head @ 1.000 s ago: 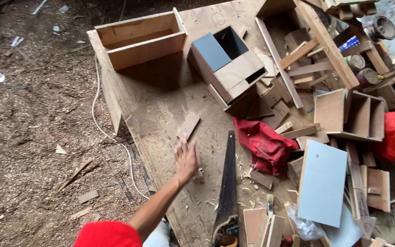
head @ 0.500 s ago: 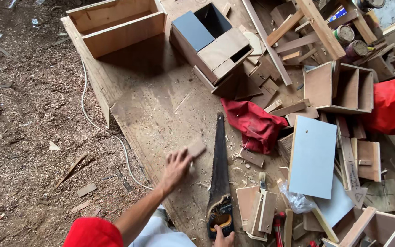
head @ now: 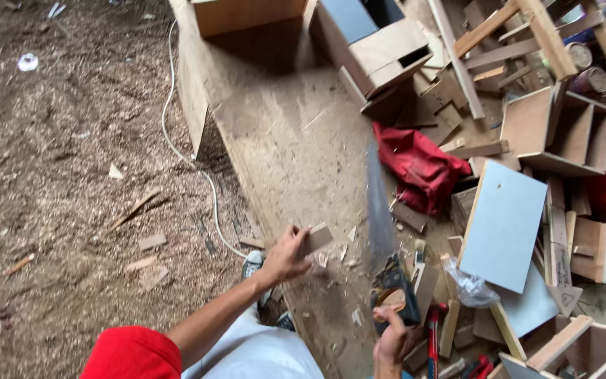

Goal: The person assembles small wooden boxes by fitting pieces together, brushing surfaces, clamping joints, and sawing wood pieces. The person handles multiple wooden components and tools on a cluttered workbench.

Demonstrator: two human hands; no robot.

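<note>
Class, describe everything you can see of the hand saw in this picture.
The hand saw has a long, flat, grey metal blade, blurred in this view, that narrows toward its far tip. Its dark handle with a tan wooden patch sits nearest the person, and the right hand closes around it. The blade runs away from the person over the dusty wooden board, near the red cloth. Teeth cannot be made out.
</note>
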